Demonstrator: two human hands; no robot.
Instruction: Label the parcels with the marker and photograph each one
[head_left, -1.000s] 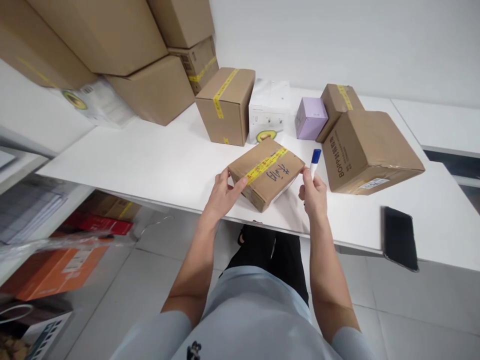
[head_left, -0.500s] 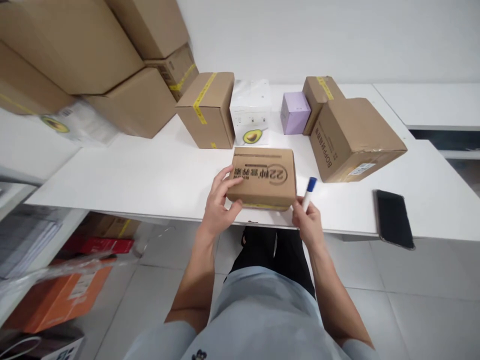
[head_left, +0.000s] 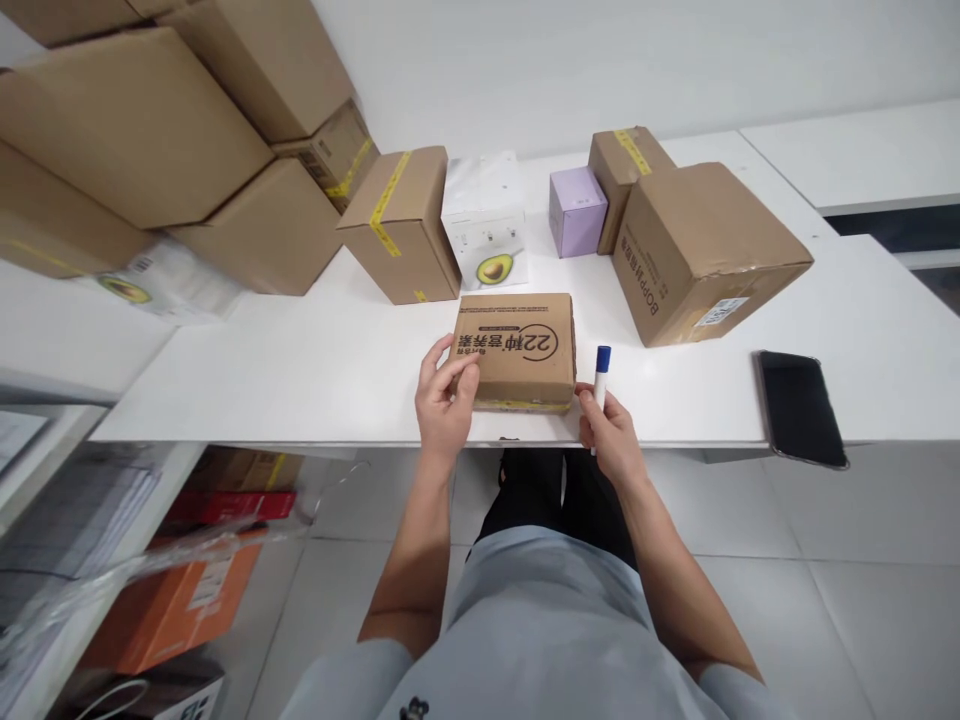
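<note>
A flat brown cardboard box (head_left: 517, 345) with black print and yellow tape along its front side lies near the front edge of the white table. At its left front corner is my left hand (head_left: 446, 405), fingers apart and loosely bent, resting against the box without wrapping round it. My right hand (head_left: 611, 435) is closed round a white marker (head_left: 601, 385) with a blue cap. The marker stands nearly upright, cap on top. Some fingertips of this hand are at the box's right front corner; whether they touch it I cannot tell.
Behind are a taped carton (head_left: 401, 225), a white avocado-print box (head_left: 487, 225) and a lilac box (head_left: 577, 212). A larger carton (head_left: 705, 255) stands right, with a phone (head_left: 801, 408) overhanging the front edge. Large cartons (head_left: 135, 125) pile up left. An orange box (head_left: 176, 600) sits below.
My left fingers have drawn closer together at the box's corner. The marker has turned more upright in my right hand. The whole view has shifted slightly.
</note>
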